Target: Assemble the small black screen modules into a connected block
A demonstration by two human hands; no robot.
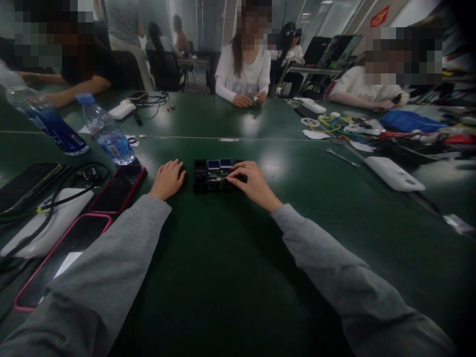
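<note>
The head camera looked down at a small black block [206,178] with 2 blue screens [219,163]. It lay on the green table [238,277], between both hands.

The left hand [168,178] rested just beside it. Its fingers were loosely curled and held nothing.

The right hand [250,184] had its fingers close together on top of the block. Whether they pinched a part could not be told.

The block sat flat and was not lifted, so the work looked unfinished.

dim overhead light; pale glare patches sit on the green table [223,277] just beyond the black device [213,176]. corners darken and bend; the table's right end is blurred.
</note>
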